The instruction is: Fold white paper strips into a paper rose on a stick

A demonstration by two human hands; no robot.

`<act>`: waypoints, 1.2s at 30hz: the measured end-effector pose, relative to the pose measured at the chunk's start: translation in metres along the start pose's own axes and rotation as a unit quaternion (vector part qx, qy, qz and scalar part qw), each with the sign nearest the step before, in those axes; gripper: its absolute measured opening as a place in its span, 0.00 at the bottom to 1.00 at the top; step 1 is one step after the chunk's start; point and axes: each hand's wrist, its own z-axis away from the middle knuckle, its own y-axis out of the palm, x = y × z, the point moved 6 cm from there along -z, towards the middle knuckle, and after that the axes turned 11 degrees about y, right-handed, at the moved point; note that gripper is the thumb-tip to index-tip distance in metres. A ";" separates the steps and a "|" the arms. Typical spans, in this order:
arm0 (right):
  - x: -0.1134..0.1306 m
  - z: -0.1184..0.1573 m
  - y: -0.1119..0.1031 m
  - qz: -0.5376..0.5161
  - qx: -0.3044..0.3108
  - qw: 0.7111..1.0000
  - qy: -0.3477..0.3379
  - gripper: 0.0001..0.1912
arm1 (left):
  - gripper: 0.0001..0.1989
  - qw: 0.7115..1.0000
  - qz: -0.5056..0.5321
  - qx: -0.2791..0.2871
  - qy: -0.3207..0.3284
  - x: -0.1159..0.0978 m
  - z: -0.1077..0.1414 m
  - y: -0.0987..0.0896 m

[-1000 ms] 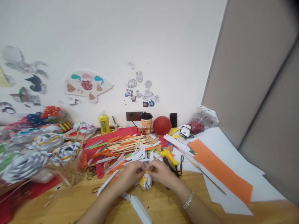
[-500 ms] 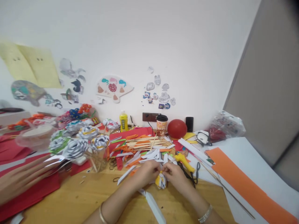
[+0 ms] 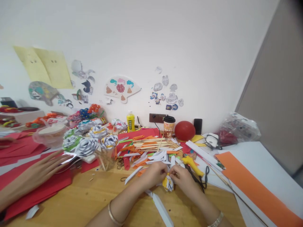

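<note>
My left hand (image 3: 157,173) and my right hand (image 3: 181,177) meet at the near middle of the table. Their fingers are closed in a pinch at the base of a small white-and-yellow paper flower (image 3: 168,184), whose folded petals hang downward below my fingertips. What exactly lies between the fingertips is hidden. A folded white paper strip (image 3: 162,208) lies on the wood between my forearms. Just beyond my hands is a heap of cut white, orange and green paper strips (image 3: 159,156). A yellow glue gun (image 3: 193,166) rests right of my right hand.
Finished paper roses (image 3: 86,146) stand at the left, near another person's hand (image 3: 46,167) on red paper (image 3: 56,184). Thin wooden sticks (image 3: 149,144), a lidded cup (image 3: 169,127) and a red balloon (image 3: 185,131) are behind. Orange paper (image 3: 251,186) lies at right.
The view has turned slightly left, so everything sits further right and another hand shows at the far left edge. Both my hands keep their pinch at the paper flower.
</note>
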 end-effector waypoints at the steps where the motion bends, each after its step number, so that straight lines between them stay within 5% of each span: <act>1: -0.001 0.000 0.000 -0.006 0.000 1.000 -0.002 0.06 | 0.10 1.000 0.005 0.000 0.001 0.000 0.000 0.000; 19: 0.011 0.003 -0.007 -0.018 -0.008 0.999 -0.039 0.07 | 0.12 0.985 0.159 0.046 -0.045 0.015 0.001 0.001; 29: 0.011 0.002 -0.008 -0.034 -0.043 0.998 -0.014 0.06 | 0.09 0.993 0.087 0.003 -0.078 0.022 -0.002 0.004; 36: 0.025 0.008 -0.011 0.014 -0.069 0.990 -0.125 0.08 | 0.09 0.996 0.024 -0.041 -0.079 0.018 -0.004 0.002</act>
